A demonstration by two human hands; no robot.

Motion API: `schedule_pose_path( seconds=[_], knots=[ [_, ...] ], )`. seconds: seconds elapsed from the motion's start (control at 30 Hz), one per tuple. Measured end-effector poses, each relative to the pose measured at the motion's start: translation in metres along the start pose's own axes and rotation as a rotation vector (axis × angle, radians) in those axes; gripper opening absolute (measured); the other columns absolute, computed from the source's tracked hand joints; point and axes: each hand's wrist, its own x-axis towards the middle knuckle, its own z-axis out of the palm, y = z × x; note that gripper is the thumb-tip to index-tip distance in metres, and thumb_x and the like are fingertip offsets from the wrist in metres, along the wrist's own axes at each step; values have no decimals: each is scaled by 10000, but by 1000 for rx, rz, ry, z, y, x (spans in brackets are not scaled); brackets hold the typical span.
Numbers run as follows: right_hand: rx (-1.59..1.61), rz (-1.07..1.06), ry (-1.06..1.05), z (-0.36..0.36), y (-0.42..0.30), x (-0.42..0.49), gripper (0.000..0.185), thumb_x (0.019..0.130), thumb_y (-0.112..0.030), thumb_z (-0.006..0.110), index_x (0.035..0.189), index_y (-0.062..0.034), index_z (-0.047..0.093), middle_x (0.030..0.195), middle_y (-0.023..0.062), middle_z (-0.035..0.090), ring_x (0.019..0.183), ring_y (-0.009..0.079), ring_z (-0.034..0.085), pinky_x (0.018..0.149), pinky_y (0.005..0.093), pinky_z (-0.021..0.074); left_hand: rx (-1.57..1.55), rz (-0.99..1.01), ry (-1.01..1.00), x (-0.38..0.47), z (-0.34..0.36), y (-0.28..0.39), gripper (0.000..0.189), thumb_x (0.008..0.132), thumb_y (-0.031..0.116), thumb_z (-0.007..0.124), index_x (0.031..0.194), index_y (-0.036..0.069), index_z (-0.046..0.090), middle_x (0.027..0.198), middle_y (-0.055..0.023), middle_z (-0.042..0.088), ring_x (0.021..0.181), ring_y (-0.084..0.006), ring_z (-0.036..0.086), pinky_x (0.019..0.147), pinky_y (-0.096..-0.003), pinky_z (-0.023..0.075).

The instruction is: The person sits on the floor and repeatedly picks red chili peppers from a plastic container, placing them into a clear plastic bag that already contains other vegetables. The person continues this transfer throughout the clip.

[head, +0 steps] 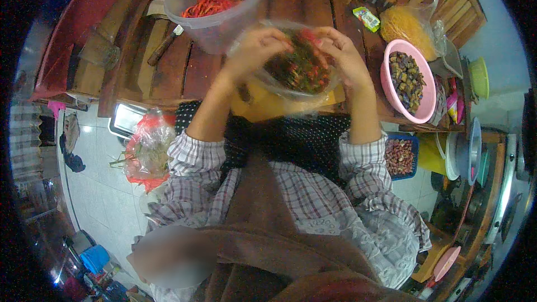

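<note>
My left hand (264, 48) and my right hand (340, 50) are raised over a clear plastic container or bag (272, 86), one at each side of its top. Inside lies a mix of chopped green and red pieces (308, 69), probably chillies. The fingertips of both hands are bent together near red pieces at the top; motion blur hides what each one pinches. Under the mix is a yellow board or tray (260, 105) at the table's front edge. Behind my left hand stands a translucent plastic bucket (201, 29) with red chillies (216, 4) inside.
A knife (163, 46) lies left on the wooden table (289, 0). At the right are a pink basin (428, 96) of dark chopped pieces, a bag of yellow food (405, 27) and a green packet (367, 19). A blue basket (415, 159) of shallots stands below.
</note>
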Motion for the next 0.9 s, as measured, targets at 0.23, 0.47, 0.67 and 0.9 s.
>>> schedule_pose_path(
  seconds=[0.23,0.47,0.67,0.9],
  knots=[
    [-105,-73,42,27,-3,-2,392,898,-57,557,1290,-48,540,869,-2,590,615,70,492,550,207,390,-97,-76,-57,-3,2,2,221,910,223,630,987,26,695,961,-47,700,909,-138,640,842,-287,497],
    [-485,-326,145,31,15,5,251,887,-104,633,1118,-16,671,981,24,679,796,103,594,732,258,479,-11,-60,-92,-2,5,-3,248,934,263,626,1017,40,695,981,-39,700,914,-140,638,845,-304,505],
    [-679,-291,235,27,25,7,200,887,-147,675,1023,-3,701,932,26,690,824,101,598,754,260,473,245,78,38,-5,13,-2,220,895,245,679,983,47,714,940,-67,715,866,-157,657,811,-316,517],
    [247,52,118,26,6,-7,150,872,-159,683,949,-31,668,857,-13,633,612,9,411,537,191,298,382,373,239,0,15,2,161,828,132,716,929,6,718,877,-121,706,782,-224,660,729,-339,520]
  ],
)
